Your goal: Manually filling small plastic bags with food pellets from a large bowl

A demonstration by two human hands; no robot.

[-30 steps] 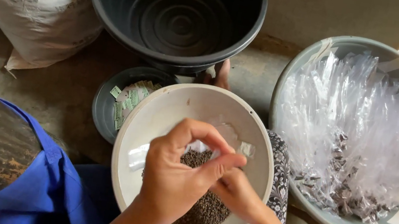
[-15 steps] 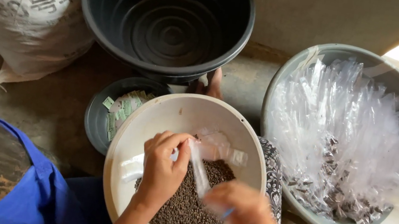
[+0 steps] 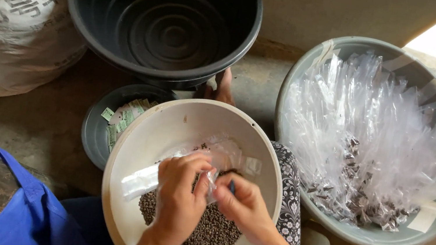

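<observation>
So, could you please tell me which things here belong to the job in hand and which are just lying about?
In use:
- left hand and right hand, both pinching a small clear bag
- cream bowl holding dark seeds
- grey basin of clear bags, some filled

Lying about:
- black tub
- white sack
- small dark bowl with green packets

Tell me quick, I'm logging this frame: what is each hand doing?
Left hand: closed on a small clear plastic bag over the cream bowl.
Right hand: closed, pinching the same bag's end.
</observation>
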